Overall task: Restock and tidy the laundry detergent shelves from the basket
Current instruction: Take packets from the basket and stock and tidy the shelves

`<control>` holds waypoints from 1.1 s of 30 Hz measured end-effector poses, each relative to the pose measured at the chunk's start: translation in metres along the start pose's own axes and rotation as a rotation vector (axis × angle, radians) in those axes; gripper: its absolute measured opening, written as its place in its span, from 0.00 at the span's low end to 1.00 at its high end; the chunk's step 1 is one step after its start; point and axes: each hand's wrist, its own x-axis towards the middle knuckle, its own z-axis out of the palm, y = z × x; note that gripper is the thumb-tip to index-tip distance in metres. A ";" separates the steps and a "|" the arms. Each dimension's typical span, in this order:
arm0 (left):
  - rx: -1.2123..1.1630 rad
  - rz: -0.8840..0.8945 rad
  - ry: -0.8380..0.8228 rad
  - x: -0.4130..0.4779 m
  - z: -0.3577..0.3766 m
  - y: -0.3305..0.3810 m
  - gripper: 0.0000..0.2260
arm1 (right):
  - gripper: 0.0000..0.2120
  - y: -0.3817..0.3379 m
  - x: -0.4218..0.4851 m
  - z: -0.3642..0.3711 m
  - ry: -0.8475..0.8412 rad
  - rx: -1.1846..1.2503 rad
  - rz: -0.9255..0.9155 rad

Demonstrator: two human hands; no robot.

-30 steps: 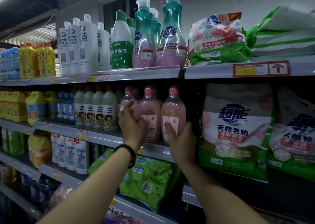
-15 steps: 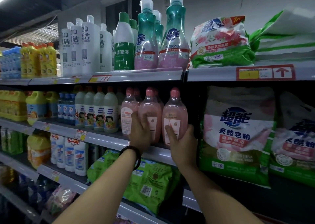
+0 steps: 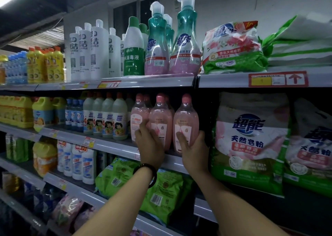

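**Both hands on the pink bottles, second shelf**

The left hand (image 3: 150,146) is wrapped round the lower part of the middle pink bottle (image 3: 160,117), back of the hand toward the camera, thumb up along the bottle's left flank; a black wristband (image 3: 146,173) sits on that wrist. The right hand (image 3: 193,151) grips the right pink bottle (image 3: 186,117) low down, thumb laid across the front label, fingers curled round its right side. Both bottles stand upright, just beside each other, at the front of the second shelf (image 3: 111,146); their bases are hidden behind the hands, so whether they rest on the shelf cannot be told. A left pink bottle (image 3: 137,117) stands upright just beside the middle one, untouched, with more pink caps behind the row.

To the left on the same shelf stand white-bodied bottles with orange caps (image 3: 107,120); to the right, large powder bags (image 3: 251,137) lean upright, just beside the right hand. On the top shelf (image 3: 147,82), above the pink row, stand teal pump bottles (image 3: 185,47), a green-and-white bottle (image 3: 133,56) and tall white bottles (image 3: 89,50); a smaller powder bag (image 3: 231,47) lies further right. Green bags (image 3: 161,190) lie on the shelf below the forearms.
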 end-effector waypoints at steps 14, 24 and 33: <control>0.161 0.095 -0.240 -0.002 -0.007 -0.005 0.44 | 0.23 -0.008 0.002 -0.010 -0.064 -0.052 0.049; 0.193 -0.033 -0.313 0.005 -0.017 0.001 0.46 | 0.24 -0.012 -0.006 -0.005 -0.015 -0.084 0.055; 0.117 -0.084 -0.338 0.007 -0.023 -0.004 0.43 | 0.25 -0.015 -0.011 -0.001 0.022 -0.121 0.058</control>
